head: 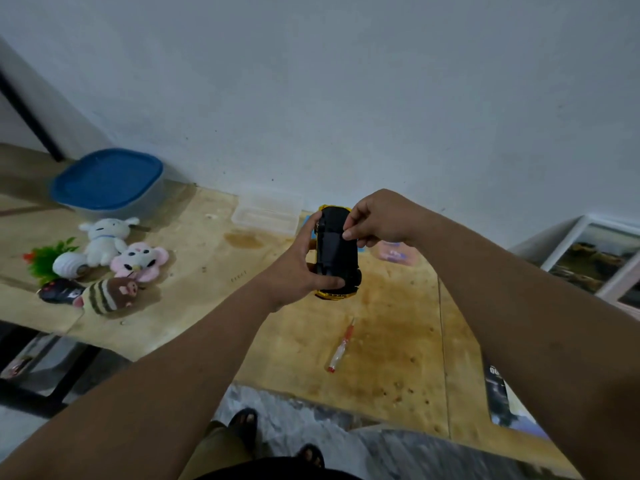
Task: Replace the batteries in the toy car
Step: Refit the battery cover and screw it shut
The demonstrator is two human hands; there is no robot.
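Black plastic faces the camera: the underside of the yellow toy car (336,252), held in the air at the frame's centre above the wooden table (391,344). The left hand (298,265) grips its left flank, thumb across the near end. The right hand (375,220) reaches in from the right, fingers curled, thumb and fingertips on the underside's far right edge. Below the car lies a small screwdriver with a clear handle (341,346). A clear plastic box (268,214) sits behind, and plush toys (114,258) cluster at middle left beside a blue-lidded tub (107,181).
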